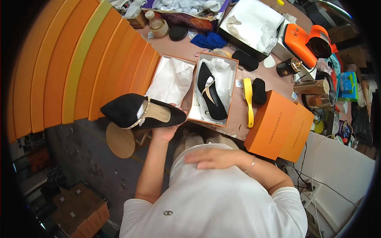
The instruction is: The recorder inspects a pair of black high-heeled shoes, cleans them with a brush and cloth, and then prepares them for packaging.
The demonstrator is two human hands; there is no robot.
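Note:
My left hand (167, 133) grips a black pointed shoe (124, 111) from beneath near its heel. The shoe has a beige insole and a braided strap with a gold tone, and white paper shows inside its toe. Its mate, another black pointed shoe (214, 101), lies on white tissue in an open shoebox (235, 85) on the table. Left of that box is a shallow tray or lid (159, 65) lined with crumpled white tissue paper (173, 79). In front of my white shirt my right hand (212, 158) holds nothing, its slightly blurred fingers stretched out.
Tall stacked orange boxes (95, 59) rise at the left. Right of the shoebox are a yellow-handled brush (248, 101), a black sponge or brush (259, 91) and orange boxes (274, 123) at the table edge. Farther back stand a tissue-filled box (254, 23) and an orange appliance (297, 43).

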